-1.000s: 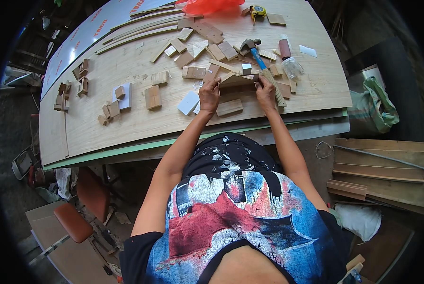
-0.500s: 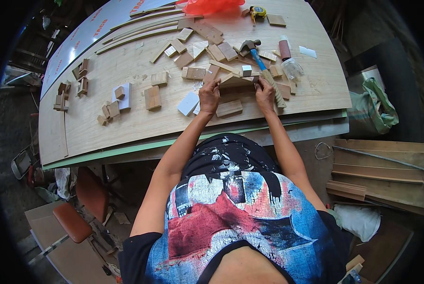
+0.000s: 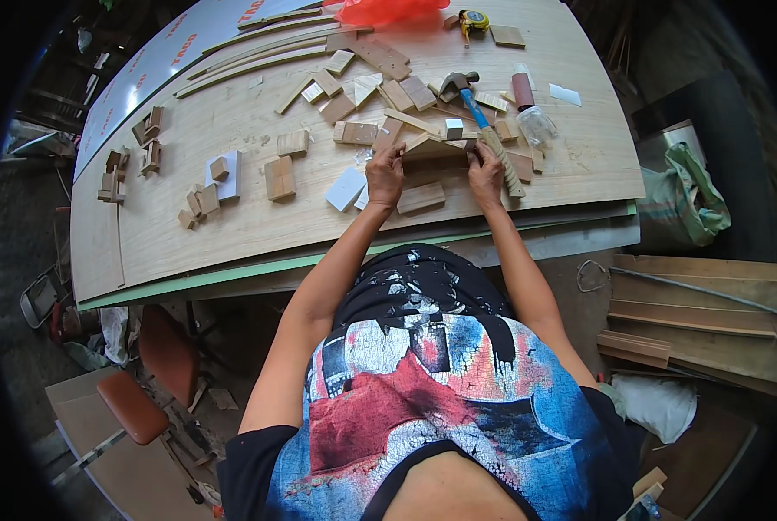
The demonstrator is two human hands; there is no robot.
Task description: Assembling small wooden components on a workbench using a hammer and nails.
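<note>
Near the front edge of the table, my left hand [image 3: 384, 177] and my right hand [image 3: 486, 173] grip opposite ends of a small peaked wooden piece [image 3: 432, 149], shaped like a little roof. Fingers and thumbs are closed on its two ends. Its underside is in shadow. Just behind it is a small block with a white top [image 3: 454, 127]; whether they touch I cannot tell. A claw hammer [image 3: 477, 113] with a blue and tan handle lies beside my right hand. In front of the held piece rests a wooden block [image 3: 421, 198]. White blocks [image 3: 345, 188] lie left of my left hand.
Loose wood offcuts [image 3: 336, 108] spread behind my hands on the wooden tabletop [image 3: 250, 252]. Small block assemblies [image 3: 150, 158] stand at left. A clear jar [image 3: 538, 128], a sandpaper roll [image 3: 522, 90], a yellow tape measure [image 3: 473, 24] and a red plastic bag [image 3: 388, 10] are farther back.
My hands keep their grip on the peaked wooden piece and have barely moved. The small white-topped block appears a touch farther right.
</note>
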